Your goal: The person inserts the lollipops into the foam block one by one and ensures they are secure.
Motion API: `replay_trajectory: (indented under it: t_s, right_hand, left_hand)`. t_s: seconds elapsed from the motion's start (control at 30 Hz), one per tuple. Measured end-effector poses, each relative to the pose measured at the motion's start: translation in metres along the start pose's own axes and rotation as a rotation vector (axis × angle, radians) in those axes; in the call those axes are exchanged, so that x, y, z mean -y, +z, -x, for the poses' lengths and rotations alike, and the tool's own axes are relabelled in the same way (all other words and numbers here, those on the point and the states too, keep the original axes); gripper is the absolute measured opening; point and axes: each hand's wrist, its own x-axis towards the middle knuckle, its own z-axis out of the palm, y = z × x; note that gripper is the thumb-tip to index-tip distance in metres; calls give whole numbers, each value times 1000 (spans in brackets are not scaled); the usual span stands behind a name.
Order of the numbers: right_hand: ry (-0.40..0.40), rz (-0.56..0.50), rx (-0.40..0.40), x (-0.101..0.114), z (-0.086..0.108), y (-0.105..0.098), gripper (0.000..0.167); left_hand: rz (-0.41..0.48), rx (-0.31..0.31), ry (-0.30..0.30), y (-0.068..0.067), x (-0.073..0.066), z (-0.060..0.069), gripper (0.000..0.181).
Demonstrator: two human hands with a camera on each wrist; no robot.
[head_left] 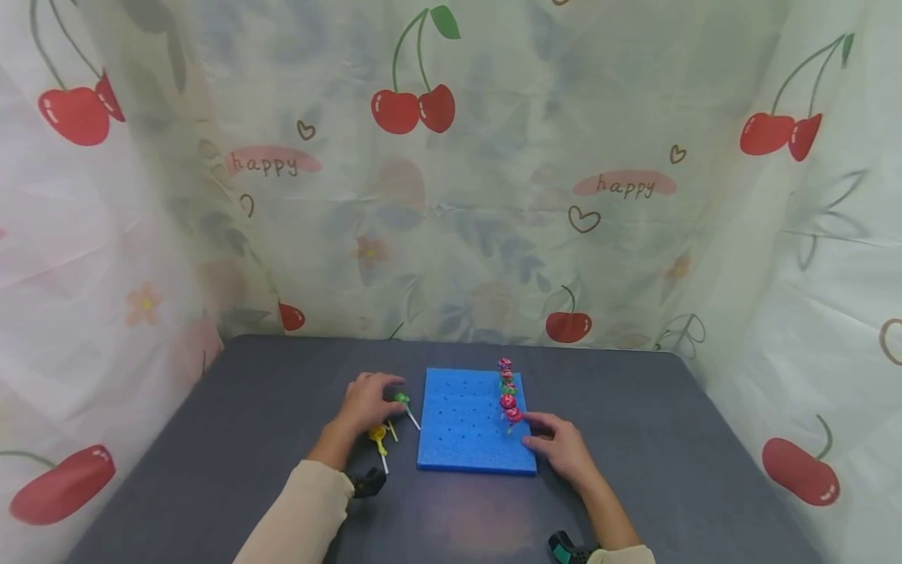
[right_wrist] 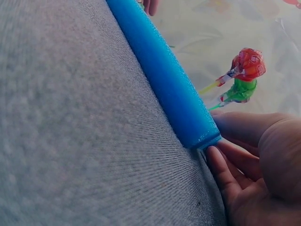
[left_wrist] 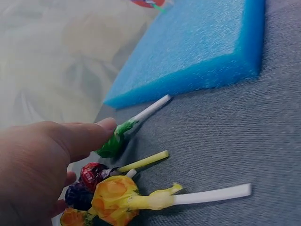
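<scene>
On the grey bench point(head_left: 676, 470) I see a blue board point(head_left: 458, 450) near the far edge; the right hand point(head_left: 564, 450), fingers relaxed, touches the board's right edge, beside a row of lollipops point(head_left: 508, 401); the left hand point(head_left: 362, 401) pinches a green lollipop point(left_wrist: 111, 147) off the left edge.

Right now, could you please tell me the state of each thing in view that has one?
Blue foam board, flat, open holes showing.
Row of lollipops, wrapped, standing in the board.
Green lollipop, wrapped, stick toward the board.
Yellow lollipop, wrapped, lying down.
Loose red lollipop, wrapped, lying down.
Dark lollipop, wrapped, mostly hidden.
Left hand, at the green lollipop; grip unclear.
Right hand, touching the board's right edge.
Printed sheet, hanging, creased.
</scene>
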Motion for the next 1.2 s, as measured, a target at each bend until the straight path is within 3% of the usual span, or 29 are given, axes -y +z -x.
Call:
replay_trajectory:
  t_s: [0.37, 0.93, 1.2]
  right_hand:
    - [-16, -16, 2, 3, 3, 1, 36]
    - [-27, -19, -14, 1, 0, 0, 36]
    - [-20, -36, -18, 0, 1, 0, 36]
  left_hand:
    - [22, 44, -49, -3, 4, -2, 44]
    - [52, -14, -90, 2, 1, -2, 25]
    - [90, -62, -109, 3, 1, -3, 26]
